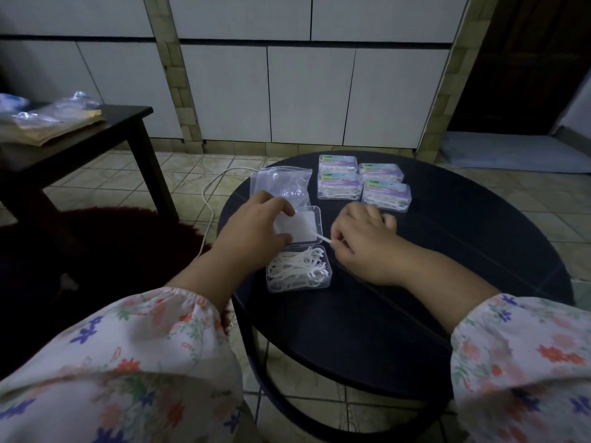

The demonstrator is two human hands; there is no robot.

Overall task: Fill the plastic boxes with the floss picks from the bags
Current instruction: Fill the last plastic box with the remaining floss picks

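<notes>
Looking down from my head, I am sitting at a round dark table (447, 298). My left hand (256, 228) is resting on the open lid (307, 227) of a clear plastic box (299, 270), with my fingers lying mostly flat on it and holding nothing. The box is sitting near the table's edge at about 9 o'clock, and it is holding a pile of white floss picks (297, 265). The lid is lying flat just past the box, toward 12 o'clock.

My right hand (364, 238) is curling, and my fingers are pinching one white floss pick (324, 238) right beside the lid's corner.

An empty-looking clear bag (284, 182) is lying past my left hand, at about 11 o'clock. Four closed boxes (363, 183) with colored labels are sitting close together at 12 o'clock.

A white cable (208, 199) is lying on the tiled floor. A dark side table (96, 135) with plastic bags (54, 118) is standing far off at 10 o'clock.
</notes>
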